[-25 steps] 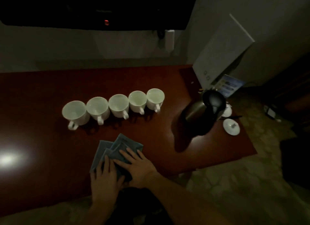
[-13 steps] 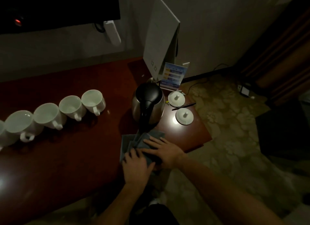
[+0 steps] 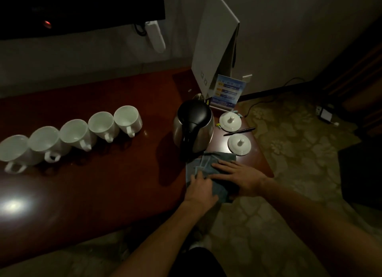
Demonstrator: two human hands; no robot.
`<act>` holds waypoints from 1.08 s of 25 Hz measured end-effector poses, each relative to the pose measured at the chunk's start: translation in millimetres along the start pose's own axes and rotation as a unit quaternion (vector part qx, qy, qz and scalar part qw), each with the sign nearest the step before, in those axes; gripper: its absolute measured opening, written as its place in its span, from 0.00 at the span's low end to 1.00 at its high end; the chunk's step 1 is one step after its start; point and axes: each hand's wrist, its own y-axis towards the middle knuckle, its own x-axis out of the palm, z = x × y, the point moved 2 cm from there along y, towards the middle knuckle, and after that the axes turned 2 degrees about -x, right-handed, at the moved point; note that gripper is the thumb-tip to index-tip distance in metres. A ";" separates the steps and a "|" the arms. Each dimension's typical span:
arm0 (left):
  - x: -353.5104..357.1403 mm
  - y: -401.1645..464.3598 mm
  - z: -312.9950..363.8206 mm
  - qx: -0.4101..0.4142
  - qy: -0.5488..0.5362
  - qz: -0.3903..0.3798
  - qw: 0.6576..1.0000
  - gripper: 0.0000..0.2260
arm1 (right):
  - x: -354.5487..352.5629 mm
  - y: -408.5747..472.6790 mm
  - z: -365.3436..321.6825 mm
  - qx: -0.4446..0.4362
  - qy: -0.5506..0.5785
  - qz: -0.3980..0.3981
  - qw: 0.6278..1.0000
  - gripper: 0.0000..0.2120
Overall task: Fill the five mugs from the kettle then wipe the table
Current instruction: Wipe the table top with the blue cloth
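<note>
Left grip (image 3: pixel 200 189): flat and open, palm pressing the cloth (image 3: pixel 208 169), as 0.5 s ago.
Right grip (image 3: pixel 239 176): also open, fingers spread on the cloth, just beside the left one.
Cloth: blue, on the surface (image 3: pixel 103 183) at the near right corner, touching the kettle (image 3: pixel 193 130) base; a second ago it lay below the mugs (image 3: pixel 70 134), now it is further right.
Kettle: upright, black lid, same place.
Mugs: five white, in a row, well apart to the left.
Lids (image 3: pixel 234 132): two, right of the kettle, a pen (image 3: pixel 239 131) between them.
</note>
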 end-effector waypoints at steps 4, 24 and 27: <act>-17.7 -12.2 -36.5 0.020 -0.028 0.010 0.999 0.22 | -15.1 -4.8 -28.1 0.070 0.104 0.059 0.990 0.44; -132.6 -59.4 -185.9 -0.091 -0.121 0.131 0.980 0.25 | -140.4 65.3 -107.5 0.126 0.575 0.326 0.740 0.51; -137.5 -66.9 -192.6 -0.083 -0.126 0.135 0.979 0.23 | -133.7 65.5 -98.1 0.076 0.545 0.286 0.785 0.52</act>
